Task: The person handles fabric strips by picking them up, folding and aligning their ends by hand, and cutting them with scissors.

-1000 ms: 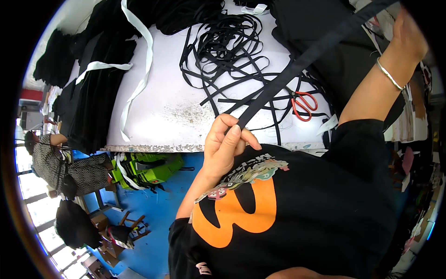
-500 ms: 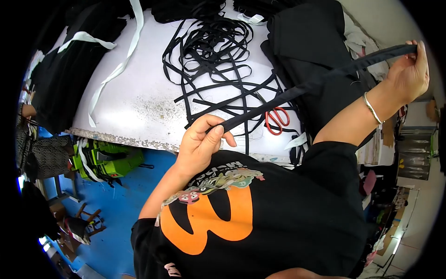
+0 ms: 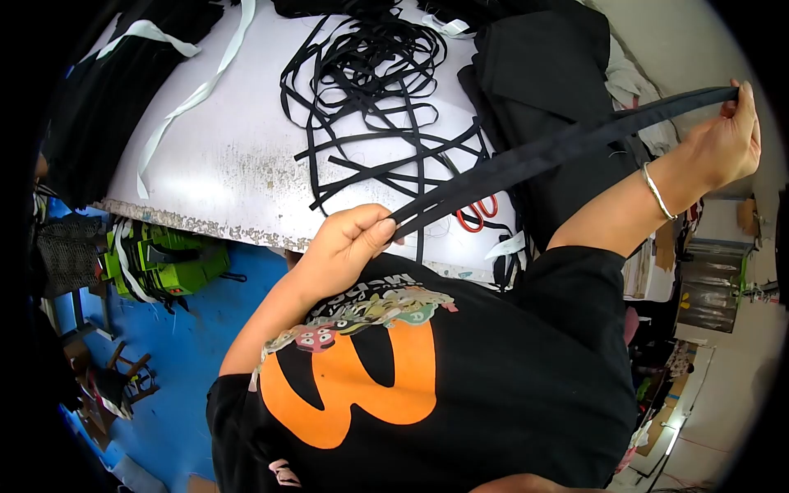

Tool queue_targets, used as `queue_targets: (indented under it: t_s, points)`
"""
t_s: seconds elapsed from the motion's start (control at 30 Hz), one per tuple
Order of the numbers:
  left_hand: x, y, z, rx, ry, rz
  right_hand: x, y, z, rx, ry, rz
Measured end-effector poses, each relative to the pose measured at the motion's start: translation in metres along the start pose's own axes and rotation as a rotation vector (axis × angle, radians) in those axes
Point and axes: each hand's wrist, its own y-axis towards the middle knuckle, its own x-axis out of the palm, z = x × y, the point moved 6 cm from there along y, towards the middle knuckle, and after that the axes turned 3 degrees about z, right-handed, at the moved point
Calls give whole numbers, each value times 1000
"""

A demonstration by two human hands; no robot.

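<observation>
Left hand [image 3: 353, 245] pinches the black strip [image 3: 526, 166]; right hand [image 3: 727, 140] grips its far end; strip spans between both hands; red-handled scissors [image 3: 470, 230] lie right of left hand; tangled tape [image 3: 370, 70] lies beyond.

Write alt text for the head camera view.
The left hand and the outstretched right hand hold a long black fabric strip between them, partly over a white table. On it lie a tangle of narrow black tape and red-handled scissors, partly hidden.

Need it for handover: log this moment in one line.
left hand: gripping strip; right hand: gripping strip; strip: raised between hands; scissors: on table, partly hidden
</observation>
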Motion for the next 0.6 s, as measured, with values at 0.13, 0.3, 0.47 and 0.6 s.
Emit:
queue_targets:
  t_s: [0.13,0.3,0.47,0.6]
  points:
    - [3,1,-11,-73,-168,32,-4,12,7,-55,-23,-46]
    - [-2,-1,-17,-189,-458,135,-11,25,9,-99,-85,-16]
    - [-2,6,-37,-334,-171,-55,1,9,7,4,44,-102]
    - [-28,31,12,91,236,102,37,-48,-6,173,110,-385]
